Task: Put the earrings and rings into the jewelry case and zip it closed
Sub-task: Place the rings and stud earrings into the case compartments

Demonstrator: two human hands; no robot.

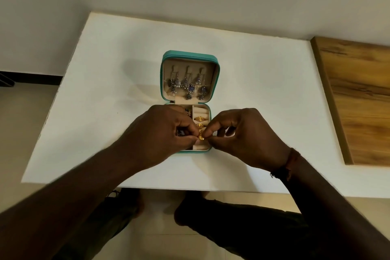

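Note:
A teal jewelry case [164, 74] lies open on the white table [105, 91], its lid tilted back. Several silver-blue dangling earrings [187, 87] hang inside the beige lid. In the base, gold rings [200, 118] sit in the padded ring rolls on the right side. My left hand [160, 133] and my right hand [244, 135] meet over the base, and both pinch one small gold ring [201, 137] between their fingertips, just above the near ring rolls. My left hand hides the base's left compartments.
A wooden panel [358, 101] lies beside the table on the right. The table's near edge runs just below my wrists, with my legs and feet [190, 213] on the tiled floor underneath. A pale wall stands behind the table.

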